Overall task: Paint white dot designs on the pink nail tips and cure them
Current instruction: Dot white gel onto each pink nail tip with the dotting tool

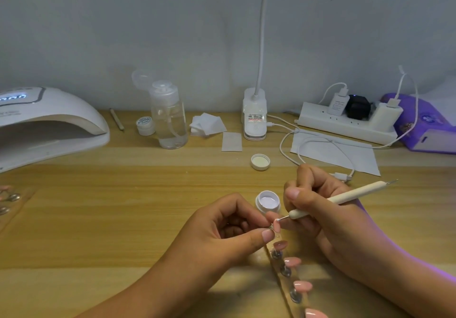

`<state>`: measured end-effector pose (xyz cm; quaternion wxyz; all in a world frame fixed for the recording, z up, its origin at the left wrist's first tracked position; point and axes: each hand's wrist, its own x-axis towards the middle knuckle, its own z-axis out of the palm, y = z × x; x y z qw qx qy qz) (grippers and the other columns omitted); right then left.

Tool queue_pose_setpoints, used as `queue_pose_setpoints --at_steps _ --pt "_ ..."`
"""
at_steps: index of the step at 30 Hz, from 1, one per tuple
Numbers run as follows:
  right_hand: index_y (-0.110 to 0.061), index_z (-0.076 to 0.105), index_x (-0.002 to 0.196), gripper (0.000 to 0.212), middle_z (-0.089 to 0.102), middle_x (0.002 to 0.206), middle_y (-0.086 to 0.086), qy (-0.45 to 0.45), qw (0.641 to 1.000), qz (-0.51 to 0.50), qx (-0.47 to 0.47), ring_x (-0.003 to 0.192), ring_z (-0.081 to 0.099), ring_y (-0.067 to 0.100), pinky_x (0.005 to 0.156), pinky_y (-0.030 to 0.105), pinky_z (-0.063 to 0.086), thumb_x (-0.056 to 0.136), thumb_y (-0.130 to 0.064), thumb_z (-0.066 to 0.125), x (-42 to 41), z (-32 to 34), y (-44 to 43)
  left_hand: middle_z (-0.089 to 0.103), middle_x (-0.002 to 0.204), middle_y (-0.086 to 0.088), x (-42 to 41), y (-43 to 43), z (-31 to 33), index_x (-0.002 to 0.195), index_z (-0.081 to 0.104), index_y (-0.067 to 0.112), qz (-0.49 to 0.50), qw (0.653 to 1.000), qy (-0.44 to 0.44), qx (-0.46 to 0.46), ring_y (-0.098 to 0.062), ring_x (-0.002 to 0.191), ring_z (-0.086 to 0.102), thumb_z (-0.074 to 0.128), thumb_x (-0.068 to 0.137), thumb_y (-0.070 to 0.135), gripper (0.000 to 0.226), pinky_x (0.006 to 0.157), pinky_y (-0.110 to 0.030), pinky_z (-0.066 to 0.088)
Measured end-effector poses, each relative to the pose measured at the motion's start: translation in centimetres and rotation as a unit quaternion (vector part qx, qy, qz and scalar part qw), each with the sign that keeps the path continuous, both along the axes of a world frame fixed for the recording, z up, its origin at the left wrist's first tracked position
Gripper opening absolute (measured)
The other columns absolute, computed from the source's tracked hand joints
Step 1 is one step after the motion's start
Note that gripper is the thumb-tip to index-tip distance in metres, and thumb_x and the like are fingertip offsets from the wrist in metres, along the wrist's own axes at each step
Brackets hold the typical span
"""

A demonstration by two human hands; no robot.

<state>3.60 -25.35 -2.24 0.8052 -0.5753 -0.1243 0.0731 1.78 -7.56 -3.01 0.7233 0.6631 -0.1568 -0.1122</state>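
My left hand (229, 229) pinches the small metal stand of a pink nail tip (276, 226) between thumb and fingers. My right hand (318, 209) grips a white dotting pen (343, 199); its fine metal point touches the top of that tip with a white blob. An open white paint pot (268, 201) stands just behind the two hands. Several more pink nail tips (292, 261) sit on stands along a clear strip (283, 271) running toward me. The white curing lamp (47, 125) stands at the far left.
The pot's lid (260, 161) lies behind. At the back stand a clear pump bottle (169, 118), a small jar (145, 125), wipe pads (208, 125), a desk lamp base (254, 118), a power strip (345, 123) with cables, white paper (345, 152) and a purple pack (424, 125). Another nail strip (9, 199) lies far left.
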Motion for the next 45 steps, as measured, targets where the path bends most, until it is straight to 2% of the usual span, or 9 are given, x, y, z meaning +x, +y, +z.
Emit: queue_pose_setpoints --at_steps 5,10,21,27,30,34,45 --pt "-0.02 0.052 0.053 0.022 0.042 0.05 0.001 0.007 1.0 0.005 0.018 0.045 0.058 0.007 0.053 0.022 0.054 0.066 -0.022 0.07 -0.06 0.16 -0.08 0.074 0.083 0.006 0.02 -0.03 0.09 0.072 0.071 0.027 0.001 1.0 -0.001 -0.002 -0.006 0.074 0.057 0.075 0.066 0.013 0.016 0.068 -0.014 0.049" --pt "-0.021 0.052 0.053 0.022 0.047 0.052 -0.002 0.001 1.0 0.014 0.011 0.045 0.058 0.005 0.052 0.019 0.053 0.067 -0.021 0.069 -0.05 0.15 -0.11 0.075 0.085 0.006 -0.02 -0.01 0.1 0.073 0.07 0.026 -0.003 1.0 -0.003 0.0 -0.006 0.074 0.057 0.074 0.068 0.012 0.015 0.069 -0.014 0.049" --pt "-0.021 0.052 0.054 0.022 0.045 0.05 -0.002 0.002 1.0 0.017 0.008 0.048 0.061 0.008 0.054 0.021 0.054 0.068 -0.022 0.069 -0.01 0.08 -0.17 0.074 0.086 0.004 0.06 0.11 -0.22 0.075 0.07 0.021 -0.005 1.0 -0.009 0.003 -0.009 0.076 0.057 0.075 0.069 0.012 0.012 0.071 -0.017 0.049" --pt "-0.021 0.051 0.053 0.026 0.044 0.049 -0.002 0.002 1.0 0.019 0.011 0.047 0.057 0.005 0.056 0.022 0.054 0.069 -0.014 0.071 0.0 0.16 -0.08 0.074 0.086 0.005 0.06 0.11 -0.23 0.075 0.07 0.021 -0.006 1.0 -0.009 0.002 -0.01 0.076 0.056 0.074 0.07 0.012 0.012 0.072 -0.017 0.049" --pt "-0.02 0.051 0.053 0.023 0.044 0.05 -0.002 0.002 1.0 0.024 0.013 0.047 0.057 0.005 0.054 0.021 0.053 0.068 -0.018 0.069 -0.02 0.26 -0.05 0.074 0.084 0.005 0.07 0.14 -0.22 0.075 0.07 0.022 -0.006 1.0 -0.01 0.004 -0.009 0.075 0.056 0.074 0.07 0.013 0.012 0.071 -0.017 0.049" --pt "-0.02 0.05 0.052 0.028 0.042 0.051 0.0 0.006 1.0 0.007 0.003 0.044 0.051 0.004 0.052 0.02 0.052 0.073 -0.008 0.066 0.02 0.17 -0.06 0.074 0.084 0.007 0.08 0.11 -0.17 0.074 0.07 0.024 -0.008 1.0 -0.01 0.003 -0.008 0.075 0.056 0.074 0.07 0.013 0.013 0.071 -0.016 0.049" --pt "-0.02 0.05 0.052 0.028 0.04 0.052 0.001 0.018 1.0 0.007 0.002 0.045 0.046 0.004 0.052 0.021 0.053 0.07 -0.011 0.07 0.14 0.09 -0.11 0.073 0.083 0.01 0.16 0.19 -0.3 0.076 0.069 0.023 -0.013 1.0 -0.023 0.003 -0.005 0.075 0.057 0.073 0.071 0.012 0.013 0.071 -0.014 0.049"
